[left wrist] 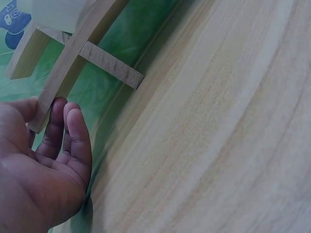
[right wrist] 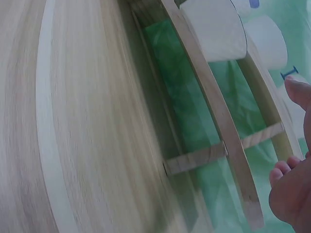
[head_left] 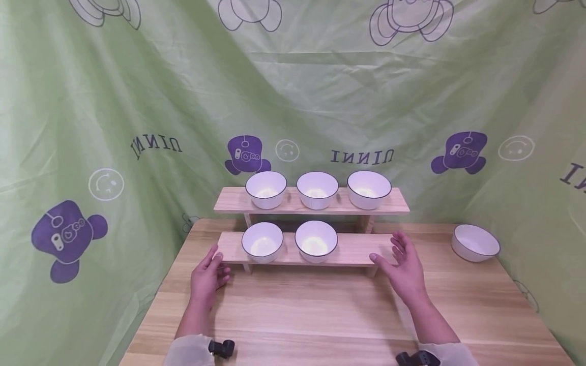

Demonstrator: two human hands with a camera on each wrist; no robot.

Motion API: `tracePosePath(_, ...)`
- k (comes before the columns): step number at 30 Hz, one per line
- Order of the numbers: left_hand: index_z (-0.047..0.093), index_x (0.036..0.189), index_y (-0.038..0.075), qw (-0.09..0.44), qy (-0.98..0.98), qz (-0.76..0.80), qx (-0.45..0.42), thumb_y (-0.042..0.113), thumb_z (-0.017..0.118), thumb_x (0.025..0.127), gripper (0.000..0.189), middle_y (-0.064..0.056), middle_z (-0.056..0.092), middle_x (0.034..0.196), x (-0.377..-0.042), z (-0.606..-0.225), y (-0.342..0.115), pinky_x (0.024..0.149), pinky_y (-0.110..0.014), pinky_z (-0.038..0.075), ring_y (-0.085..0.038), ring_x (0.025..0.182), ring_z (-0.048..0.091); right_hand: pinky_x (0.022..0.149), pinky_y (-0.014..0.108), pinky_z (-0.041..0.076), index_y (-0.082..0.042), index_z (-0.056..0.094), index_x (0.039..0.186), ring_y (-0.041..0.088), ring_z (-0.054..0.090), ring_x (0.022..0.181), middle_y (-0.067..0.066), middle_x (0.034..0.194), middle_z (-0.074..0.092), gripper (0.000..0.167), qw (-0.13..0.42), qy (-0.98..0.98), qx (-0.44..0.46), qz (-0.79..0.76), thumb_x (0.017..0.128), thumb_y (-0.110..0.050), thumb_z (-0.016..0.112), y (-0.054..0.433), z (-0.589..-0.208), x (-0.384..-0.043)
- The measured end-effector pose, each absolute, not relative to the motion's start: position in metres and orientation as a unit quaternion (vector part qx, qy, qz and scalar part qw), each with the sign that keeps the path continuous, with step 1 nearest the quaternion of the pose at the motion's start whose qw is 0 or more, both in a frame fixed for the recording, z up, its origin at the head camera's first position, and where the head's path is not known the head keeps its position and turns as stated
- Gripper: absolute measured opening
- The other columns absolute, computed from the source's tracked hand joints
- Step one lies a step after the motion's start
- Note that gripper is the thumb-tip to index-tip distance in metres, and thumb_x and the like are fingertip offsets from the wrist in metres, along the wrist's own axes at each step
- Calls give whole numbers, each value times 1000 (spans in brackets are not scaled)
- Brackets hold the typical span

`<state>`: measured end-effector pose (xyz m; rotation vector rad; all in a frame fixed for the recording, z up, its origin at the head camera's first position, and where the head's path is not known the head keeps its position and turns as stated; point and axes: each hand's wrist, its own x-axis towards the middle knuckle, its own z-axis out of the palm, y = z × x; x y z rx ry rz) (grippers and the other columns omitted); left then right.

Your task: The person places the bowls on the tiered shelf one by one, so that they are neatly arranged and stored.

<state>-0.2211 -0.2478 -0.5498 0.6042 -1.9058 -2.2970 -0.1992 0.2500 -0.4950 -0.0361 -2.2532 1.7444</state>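
A two-tier wooden rack [head_left: 352, 249] stands on the table, with three white dark-rimmed bowls on its upper board, one of them the right-hand bowl [head_left: 369, 190], and two on the lower board, including the left one [head_left: 262, 243]. With thumb above and fingers beneath, my left hand [head_left: 208, 277] pinches the left end of the lower board; the left wrist view shows that hand [left wrist: 53, 160] at the board's end [left wrist: 46, 102]. My right hand [head_left: 405, 269] is beside the board's right end, thumb and fingers spread and holding nothing.
Another white bowl [head_left: 475, 244] sits by itself near the table's right edge. Behind the rack and along both sides hangs a green printed cloth [head_left: 293, 91]. The wooden table [head_left: 311, 310] extends in front of the rack.
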Motion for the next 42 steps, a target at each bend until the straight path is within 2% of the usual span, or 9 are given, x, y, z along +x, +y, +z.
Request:
tracePosePath(4,50,155,32,47,-622,-755,201,43,73,98,63,4,72,88,-221,-550,-248,75,-34,66,-14,79,71,123,24,30,-6,21,164,33,35,150,15,163,34,104,156,-784,-22,600,85,-16,88,257,-496,-198)
tracePosePath(9,49,155,33,47,-625,-753,202,44,72,98,63,4,72,90,-220,-549,-250,75,-32,66,-13,81,71,124,27,30,-3,21,163,35,35,149,17,163,35,104,167,-784,-30,597,86,-15,88,262,-497,-200)
tracePosePath(17,49,155,32,49,-620,-757,202,42,73,98,63,4,73,89,-221,-549,-249,74,-33,66,-13,79,71,119,14,30,-3,22,163,37,36,148,19,161,37,102,177,-790,-44,586,86,-16,87,275,-496,-198)
tracePosePath(24,49,156,31,53,-615,-760,201,41,73,98,63,3,72,88,-221,-551,-247,73,-33,66,-13,77,71,126,30,30,-6,21,164,36,36,148,17,161,38,99,181,-798,-70,570,90,-21,85,288,-496,-198)
tracePosePath(26,49,156,31,55,-616,-760,200,41,73,98,63,2,71,88,-221,-551,-247,73,-33,66,-13,77,71,126,31,30,-7,22,164,35,37,148,15,160,38,97,182,-796,-77,572,91,-22,84,292,-495,-198)
tracePosePath(36,48,156,31,54,-620,-757,199,41,72,98,63,3,70,89,-222,-550,-245,73,-33,66,-14,79,70,115,10,32,-8,23,164,33,38,146,16,159,39,95,196,-797,-99,563,92,-25,83,306,-493,-197)
tracePosePath(42,49,155,31,53,-619,-757,202,42,72,98,62,3,69,90,-222,-550,-245,73,-32,66,-13,79,70,110,5,33,-10,24,163,31,38,145,16,159,39,92,201,-796,-114,560,93,-24,81,315,-494,-197)
